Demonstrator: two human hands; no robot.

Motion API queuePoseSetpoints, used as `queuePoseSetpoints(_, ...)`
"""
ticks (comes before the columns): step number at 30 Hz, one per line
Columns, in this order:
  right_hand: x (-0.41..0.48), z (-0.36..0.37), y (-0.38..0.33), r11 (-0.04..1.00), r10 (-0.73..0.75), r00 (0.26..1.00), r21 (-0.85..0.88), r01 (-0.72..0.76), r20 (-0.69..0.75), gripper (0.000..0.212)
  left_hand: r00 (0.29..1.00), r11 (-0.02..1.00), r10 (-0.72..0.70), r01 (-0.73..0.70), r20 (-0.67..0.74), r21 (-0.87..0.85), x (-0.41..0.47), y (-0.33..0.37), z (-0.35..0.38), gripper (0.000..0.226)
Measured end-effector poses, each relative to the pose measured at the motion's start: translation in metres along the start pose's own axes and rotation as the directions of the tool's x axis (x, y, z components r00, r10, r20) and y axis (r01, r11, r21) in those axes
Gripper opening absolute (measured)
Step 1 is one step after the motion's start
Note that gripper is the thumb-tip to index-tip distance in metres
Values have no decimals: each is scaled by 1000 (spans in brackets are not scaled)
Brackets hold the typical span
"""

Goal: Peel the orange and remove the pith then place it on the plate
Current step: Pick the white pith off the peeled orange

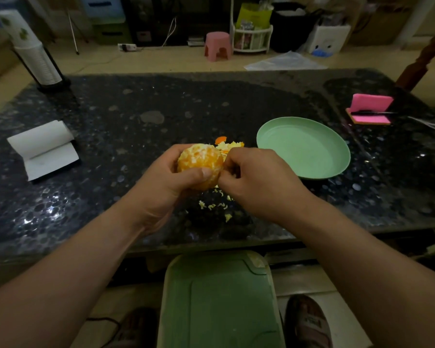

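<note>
My left hand (172,182) grips a peeled orange (199,160) above the dark speckled table; patches of white pith still cover its flesh. My right hand (255,179) touches the orange's right side, with fingertips pinched on a bit of pith. Scraps of peel and pith (227,145) lie on the table just behind the orange, and smaller pith bits (212,205) lie under my hands. An empty green plate (337,156) sits to the right of my hands.
A white notepad (44,149) lies at the left. A pink stand with a pen (369,109) sits at the far right. A stack of paper cups (37,59) stands at the back left corner. A green bin lid (219,302) is below the table's front edge.
</note>
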State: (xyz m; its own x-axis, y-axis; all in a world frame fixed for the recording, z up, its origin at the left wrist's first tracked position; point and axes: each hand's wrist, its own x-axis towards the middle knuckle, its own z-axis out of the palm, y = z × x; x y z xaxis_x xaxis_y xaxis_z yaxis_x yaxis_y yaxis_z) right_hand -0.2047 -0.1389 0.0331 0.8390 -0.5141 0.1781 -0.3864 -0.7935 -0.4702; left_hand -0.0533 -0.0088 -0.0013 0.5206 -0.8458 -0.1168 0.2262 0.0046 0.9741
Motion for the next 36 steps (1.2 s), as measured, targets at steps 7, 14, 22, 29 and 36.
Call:
queuePoseSetpoints(7, 0, 1, 4, 996, -2, 999, 85, 6, -42, 16, 1000, 998, -15, 14, -6, -55, 0, 2, 0, 60)
queuePoseSetpoints(14, 0, -6, 6, 950, 65, 998, 307, -58, -12, 10, 1000, 992, -15, 15, 2, -124, 0, 9, -1, 59)
queuePoseSetpoints(22, -3, -8, -1, 970, 65, 996, 239, -49, -59, 15, 1000, 998, 11, -12, -24, -55, -3, 8, -1, 59)
queuePoseSetpoints(29, -5, -5, -5, 983, 69, 994, 177, -53, -86, 13, 996, 995, 70, -66, -61, 70, -4, 4, 0, 64)
queuePoseSetpoints(36, -4, 4, -7, 989, 62, 984, 143, -38, -164, 13, 989, 985, 119, -107, -87, 136, -6, 1, 5, 65)
